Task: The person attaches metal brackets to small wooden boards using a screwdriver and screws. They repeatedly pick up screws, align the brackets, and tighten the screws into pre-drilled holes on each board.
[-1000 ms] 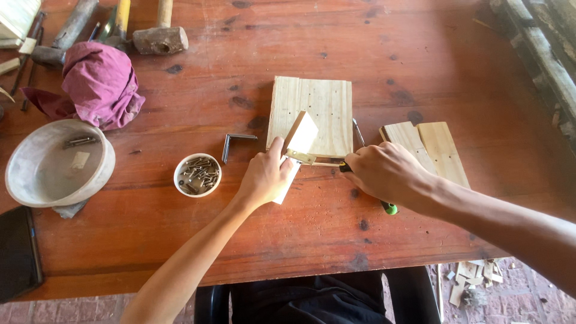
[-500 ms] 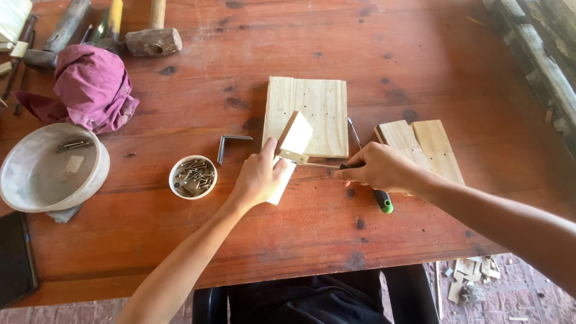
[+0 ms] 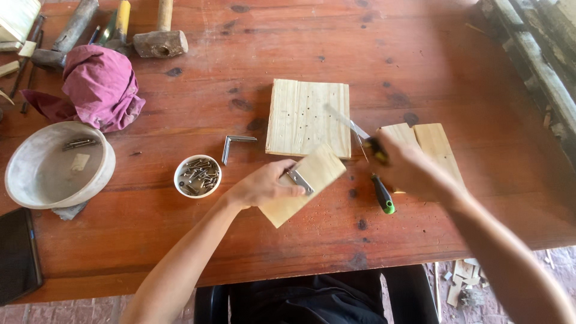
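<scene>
Now the left hand (image 3: 264,186) has laid the small board (image 3: 306,186) flat, pressing a metal bracket (image 3: 298,179); the right hand (image 3: 402,165), closed on a screwdriver (image 3: 360,135), has lifted to centre-right.

Reddish-brown wooden table (image 3: 420,54), knotty planks with dark stains, fills most of the view. Even daylight, soft shadows. Weathered timber beams (image 3: 534,54) run along the far right edge. Below the near edge: paved floor (image 3: 558,264) littered with small wood scraps (image 3: 465,288). A dark chair (image 3: 414,294) is tucked under the table's near side.
</scene>
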